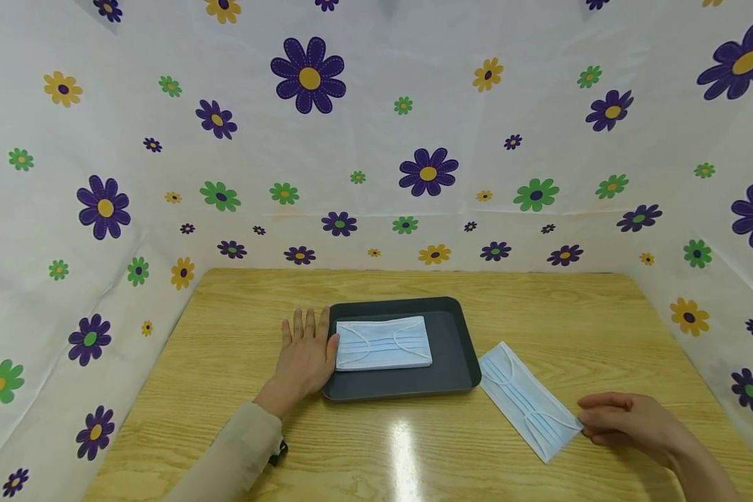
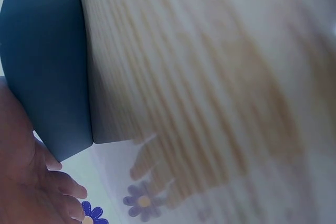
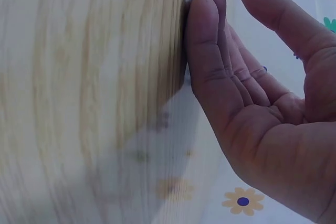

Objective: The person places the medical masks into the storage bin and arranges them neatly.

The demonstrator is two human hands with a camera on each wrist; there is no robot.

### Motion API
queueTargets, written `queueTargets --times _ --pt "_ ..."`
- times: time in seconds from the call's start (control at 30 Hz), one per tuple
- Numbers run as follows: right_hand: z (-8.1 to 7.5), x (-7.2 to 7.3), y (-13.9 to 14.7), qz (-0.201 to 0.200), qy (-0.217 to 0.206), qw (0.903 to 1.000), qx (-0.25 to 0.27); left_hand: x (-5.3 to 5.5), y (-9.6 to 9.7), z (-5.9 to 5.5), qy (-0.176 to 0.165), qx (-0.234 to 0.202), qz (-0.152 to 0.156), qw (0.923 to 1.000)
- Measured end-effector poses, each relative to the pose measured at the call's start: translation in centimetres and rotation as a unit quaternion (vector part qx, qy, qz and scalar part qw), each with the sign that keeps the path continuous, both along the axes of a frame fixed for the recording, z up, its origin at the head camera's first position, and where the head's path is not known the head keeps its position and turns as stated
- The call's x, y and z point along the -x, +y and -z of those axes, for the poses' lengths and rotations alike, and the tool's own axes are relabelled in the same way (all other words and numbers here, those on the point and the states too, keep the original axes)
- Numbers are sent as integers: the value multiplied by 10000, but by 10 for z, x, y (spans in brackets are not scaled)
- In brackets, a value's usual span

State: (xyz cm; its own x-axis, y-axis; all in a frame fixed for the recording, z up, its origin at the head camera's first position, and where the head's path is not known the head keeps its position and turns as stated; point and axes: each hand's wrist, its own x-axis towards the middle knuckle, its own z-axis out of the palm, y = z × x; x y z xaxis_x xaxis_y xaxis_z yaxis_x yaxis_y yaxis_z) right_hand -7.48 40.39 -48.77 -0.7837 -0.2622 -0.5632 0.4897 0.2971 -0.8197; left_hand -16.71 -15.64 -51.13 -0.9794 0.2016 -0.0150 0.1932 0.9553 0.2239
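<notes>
A dark grey tray (image 1: 454, 348) holds a small stack of light blue pleated face masks (image 1: 383, 345), their white ear loops lying on top. My left hand (image 1: 306, 355) lies along the tray's left side with fingers straight, the thumb over the rim by the stack. From the left wrist view, that hand (image 2: 34, 182) is against the tray's outer wall (image 2: 47, 72). Another face mask (image 1: 527, 401) lies slanted on the table off the tray's right front corner. At its lower right corner are the fingertips of my right hand (image 1: 627, 422). In the right wrist view the thumb stands apart from the extended fingers (image 3: 210, 40).
The wooden table (image 1: 257, 293) has a glossy top with a bright light reflection near the front. White cloth (image 1: 364, 139) printed with flowers hangs behind it and along both sides. A dark band (image 1: 279, 453) shows at my left wrist.
</notes>
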Motion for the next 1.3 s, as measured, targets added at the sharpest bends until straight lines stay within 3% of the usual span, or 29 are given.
queueTargets --times 0.27,0.57,0.8,0.93,1.17,1.3 --pt "1 0 -6 -61 89 9999 23 0 0 0 8 -27 3 10000" --pt "2 2 -17 -70 169 9991 -389 0 -1 2 31 -80 26 10000" --pt "0 4 -18 -138 181 9988 -432 1 -2 4 43 -101 43 9999" --pt "-2 4 -19 87 289 9986 -429 1 -1 4 70 -100 39 9999" --pt "-5 6 -24 850 228 9955 -361 0 -1 2 1 -137 18 9999" --pt "-3 9 -30 937 304 9932 -618 -1 0 0 -26 -164 7 9999"
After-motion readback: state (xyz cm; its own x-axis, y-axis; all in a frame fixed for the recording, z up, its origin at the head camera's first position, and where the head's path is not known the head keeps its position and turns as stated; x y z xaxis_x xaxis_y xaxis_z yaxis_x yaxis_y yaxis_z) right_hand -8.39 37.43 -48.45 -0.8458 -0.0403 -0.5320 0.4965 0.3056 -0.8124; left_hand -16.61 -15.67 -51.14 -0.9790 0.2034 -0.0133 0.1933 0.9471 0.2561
